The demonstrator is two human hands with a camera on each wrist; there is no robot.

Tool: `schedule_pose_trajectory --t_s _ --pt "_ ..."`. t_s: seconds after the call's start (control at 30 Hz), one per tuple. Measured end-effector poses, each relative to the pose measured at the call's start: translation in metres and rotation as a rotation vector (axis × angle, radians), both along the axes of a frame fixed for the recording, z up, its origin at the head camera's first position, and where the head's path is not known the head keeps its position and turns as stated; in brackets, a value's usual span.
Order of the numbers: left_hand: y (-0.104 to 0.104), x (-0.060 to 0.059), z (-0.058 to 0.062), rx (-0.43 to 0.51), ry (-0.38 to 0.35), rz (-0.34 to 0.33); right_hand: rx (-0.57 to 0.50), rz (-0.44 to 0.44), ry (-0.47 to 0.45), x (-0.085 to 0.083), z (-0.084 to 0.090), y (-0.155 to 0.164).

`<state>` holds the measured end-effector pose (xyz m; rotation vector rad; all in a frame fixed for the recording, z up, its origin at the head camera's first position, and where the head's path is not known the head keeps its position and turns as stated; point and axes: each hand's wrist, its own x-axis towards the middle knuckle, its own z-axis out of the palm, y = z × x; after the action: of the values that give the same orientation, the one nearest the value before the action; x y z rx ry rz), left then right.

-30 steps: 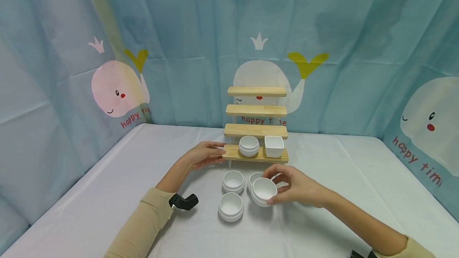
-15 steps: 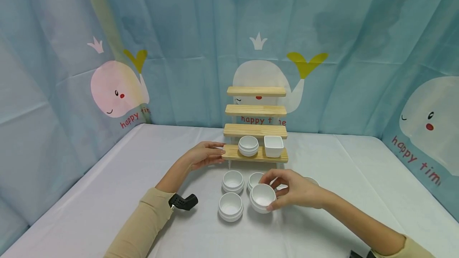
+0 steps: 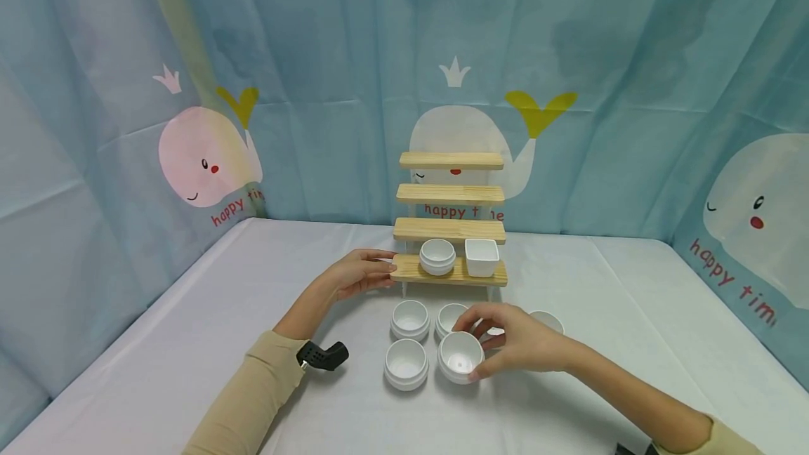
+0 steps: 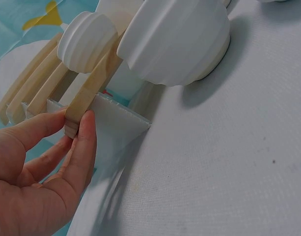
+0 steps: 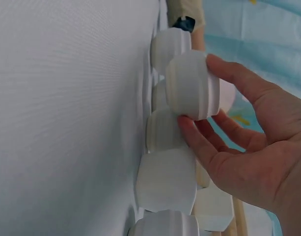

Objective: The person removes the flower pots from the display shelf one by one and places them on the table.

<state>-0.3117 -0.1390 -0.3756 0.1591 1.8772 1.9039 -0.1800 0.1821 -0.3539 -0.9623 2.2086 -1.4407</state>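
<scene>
My right hand [image 3: 527, 343] pinches a white round bowl [image 3: 460, 357] between thumb and fingers. In the right wrist view this bowl [image 5: 190, 86] appears slightly above the white cloth. Close by on the table are round bowls at the back left [image 3: 410, 320] and front left [image 3: 406, 365]. Behind the held bowl, another white bowl [image 3: 447, 317] is partly covered. My left hand [image 3: 354, 274] grips the left end of the lowest wooden shelf board [image 3: 407, 271], thumb above and fingers below in the left wrist view. That board bears a round bowl [image 3: 437, 258] and a square bowl [image 3: 482, 260].
The tiered wooden rack has several boards, such as the top one [image 3: 451, 161], rising toward the back. Beyond my right hand, another white bowl [image 3: 547, 320] shows only its rim. A blue whale-print curtain [image 3: 354, 125] encloses the white table [image 3: 607, 300].
My right hand has brought the round bowl nearer to me and slightly left, level with the front-left bowl. The bowl behind that hand has come into view. My left hand stays put.
</scene>
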Motion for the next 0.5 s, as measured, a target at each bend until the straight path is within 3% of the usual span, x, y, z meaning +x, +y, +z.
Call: schedule_pose_trajectory --t_s 0.5 --pt "-0.0008 -0.0016 -0.0014 0.008 -0.006 -0.001 0.007 0.013 0.108 0.0058 -0.0037 -0.0031"
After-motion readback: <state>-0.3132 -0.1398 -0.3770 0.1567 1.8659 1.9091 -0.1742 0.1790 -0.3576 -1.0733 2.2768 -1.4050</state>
